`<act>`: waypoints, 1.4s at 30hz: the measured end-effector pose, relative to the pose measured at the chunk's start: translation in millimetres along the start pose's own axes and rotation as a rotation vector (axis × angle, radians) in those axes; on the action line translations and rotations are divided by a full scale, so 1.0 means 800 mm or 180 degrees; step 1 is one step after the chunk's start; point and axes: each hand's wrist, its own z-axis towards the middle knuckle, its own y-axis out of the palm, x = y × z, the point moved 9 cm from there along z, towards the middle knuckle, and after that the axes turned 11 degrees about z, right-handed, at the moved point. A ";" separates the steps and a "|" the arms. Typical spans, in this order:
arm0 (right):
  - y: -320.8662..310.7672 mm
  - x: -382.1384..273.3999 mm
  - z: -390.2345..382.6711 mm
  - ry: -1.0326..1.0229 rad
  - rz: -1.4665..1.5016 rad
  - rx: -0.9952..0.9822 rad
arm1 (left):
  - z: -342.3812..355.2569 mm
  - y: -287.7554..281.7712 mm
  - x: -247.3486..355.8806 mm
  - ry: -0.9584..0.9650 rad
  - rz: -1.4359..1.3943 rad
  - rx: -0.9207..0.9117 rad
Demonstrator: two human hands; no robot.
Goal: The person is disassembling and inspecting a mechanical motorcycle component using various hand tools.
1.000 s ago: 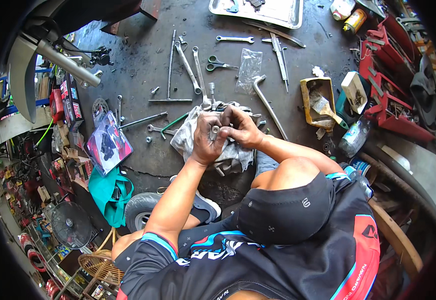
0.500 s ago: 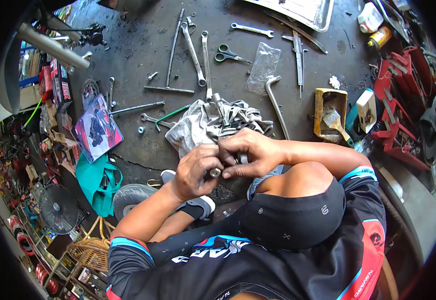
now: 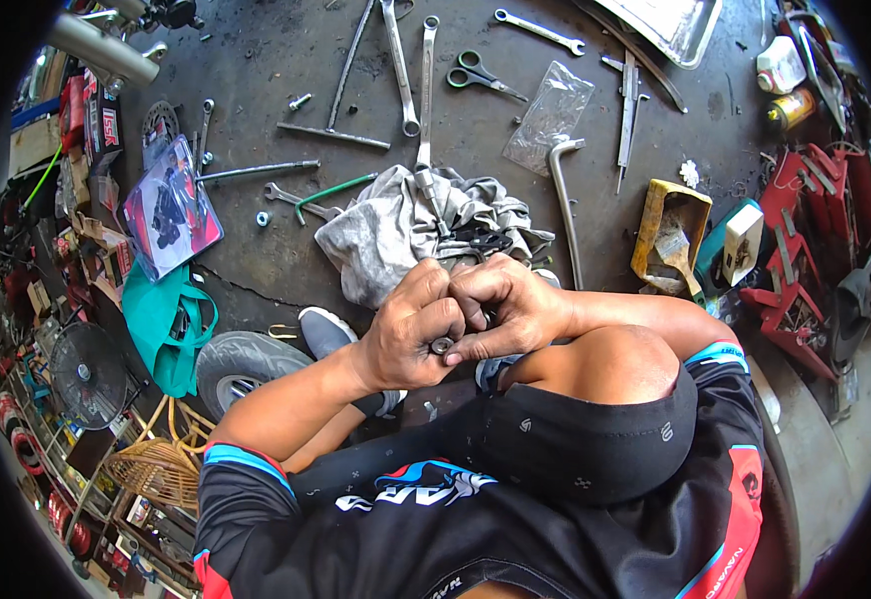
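Observation:
My left hand [image 3: 415,327] is curled in a fist around a small metal cylinder [image 3: 441,345], whose round end pokes out beside the thumb. Pressed against it, my right hand [image 3: 507,307] is closed too, thumb and fingers bent toward the same piece; what lies inside its grip is hidden. Just beyond both hands a crumpled grey cloth [image 3: 363,242] lies on the floor. On the cloth rest a metal socket tool [image 3: 429,193] and some dark parts [image 3: 483,241]. A green hex key [image 3: 333,197] lies at the cloth's left side, over an open-end wrench [image 3: 290,200].
Combination wrenches [image 3: 538,32], green-handled scissors [image 3: 475,73], a caliper [image 3: 629,120], a plastic bag [image 3: 550,118] and a bent steel bar [image 3: 562,200] lie ahead. A yellow tray [image 3: 645,215] holds a brush; a red toolbox [image 3: 793,260] stands right. A wheel [image 3: 218,364] and teal bag [image 3: 151,324] are left.
The view has shifted, so the floor tools appear higher. My hands have drawn tighter together around the metal cylinder, and its end now faces up more between them.

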 end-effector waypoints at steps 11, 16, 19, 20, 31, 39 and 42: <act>0.007 0.001 0.002 -0.0080 0.0288 -0.0177 | 0.013 -0.009 0.009 -0.0015 -0.0285 -0.0073; 0.010 0.007 0.007 0.0011 0.0537 -0.0266 | 0.012 -0.016 0.008 -0.0052 -0.0198 -0.0103; 0.011 -0.003 0.007 -0.0177 0.0572 -0.0228 | 0.014 -0.016 0.013 -0.0027 -0.0173 -0.0090; 0.011 -0.005 0.005 -0.0176 0.0592 -0.0229 | 0.012 -0.014 0.013 -0.0084 -0.0127 -0.0125; -0.013 -0.001 -0.001 0.0119 -0.0118 -0.0378 | -0.020 -0.014 -0.033 -0.0744 -0.0333 0.0573; 0.015 0.000 -0.003 -0.0032 -0.0165 -0.0850 | -0.008 0.001 -0.010 -0.0223 -0.0494 -0.0687; -0.003 0.006 -0.002 0.0052 -0.0177 -0.0307 | 0.001 0.008 -0.009 -0.0068 -0.0361 -0.0421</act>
